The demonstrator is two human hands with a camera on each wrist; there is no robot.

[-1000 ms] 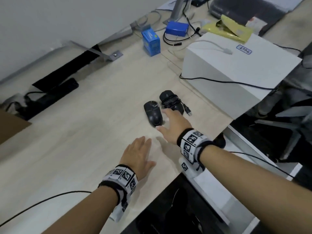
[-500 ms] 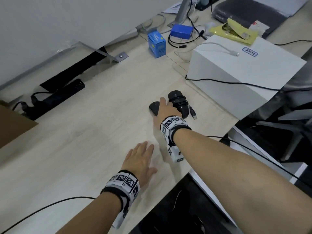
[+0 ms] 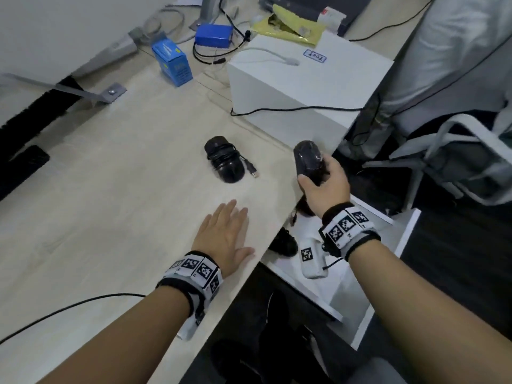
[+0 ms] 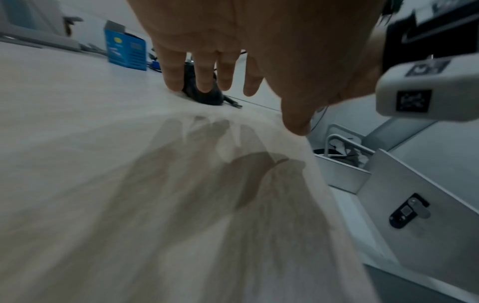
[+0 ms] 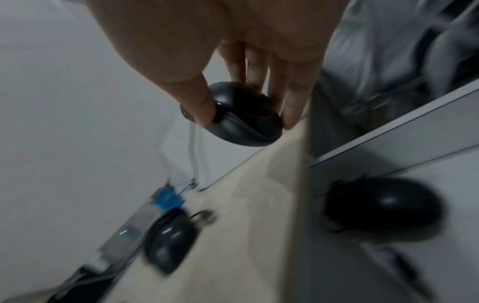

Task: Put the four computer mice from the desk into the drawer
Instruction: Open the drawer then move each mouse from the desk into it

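My right hand (image 3: 322, 181) grips a black mouse (image 3: 308, 159) between thumb and fingers, just past the desk's right edge and above the open white drawer (image 3: 327, 289); the right wrist view shows the same mouse (image 5: 242, 116) in my hand (image 5: 246, 114). A second black mouse (image 3: 225, 162), its cable wound round it, lies on the desk. Two black mice lie in the drawer: one (image 3: 284, 242) by the desk edge, one (image 5: 383, 209) below my hand. My left hand (image 3: 224, 236) rests flat on the desk with straight fingers (image 4: 207, 71), holding nothing.
A white box (image 3: 299, 81) with a black cable across its side stands behind the mice. Two blue boxes (image 3: 172, 63) and loose cables lie at the back. A chair (image 3: 457, 162) draped with grey cloth stands right of the drawer. The drawer front carries a lock (image 4: 406, 211).
My right hand has lifted one mouse off the desk and carried it right, beyond the desk edge over the drawer. The cable-wrapped mouse stays put. My left hand has not moved.
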